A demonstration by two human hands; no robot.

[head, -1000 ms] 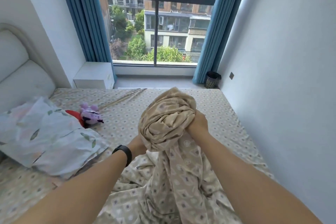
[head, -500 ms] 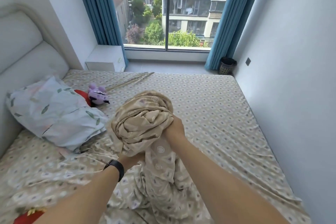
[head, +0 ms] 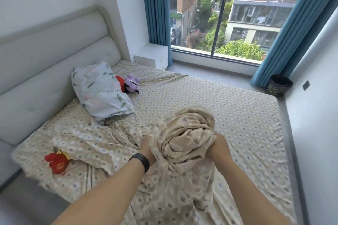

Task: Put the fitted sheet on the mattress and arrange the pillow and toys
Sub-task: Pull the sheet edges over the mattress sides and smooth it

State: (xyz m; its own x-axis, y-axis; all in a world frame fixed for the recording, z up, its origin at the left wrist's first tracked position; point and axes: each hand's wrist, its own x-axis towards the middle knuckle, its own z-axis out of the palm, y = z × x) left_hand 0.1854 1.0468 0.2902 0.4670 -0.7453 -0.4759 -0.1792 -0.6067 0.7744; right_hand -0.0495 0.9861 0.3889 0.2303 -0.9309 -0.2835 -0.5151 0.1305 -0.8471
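Note:
A beige patterned fitted sheet lies over the mattress, wrinkled at the near left. A bunched wad of that sheet is lifted above the bed. My left hand grips the wad from the left, a black band on its wrist. My right hand grips it from the right. A floral pillow lies near the headboard. A purple plush toy and a red toy sit beside the pillow. Another red plush toy lies at the near left edge, partly under a fold.
A padded white headboard runs along the left. A white nightstand stands by the window with blue curtains. A dark bin sits at the far right corner. A white wall borders the bed's right side.
My view has swung left and down, showing the headboard and the near red toy. Both hands have kept hold of the bunched sheet and lowered it toward the bed.

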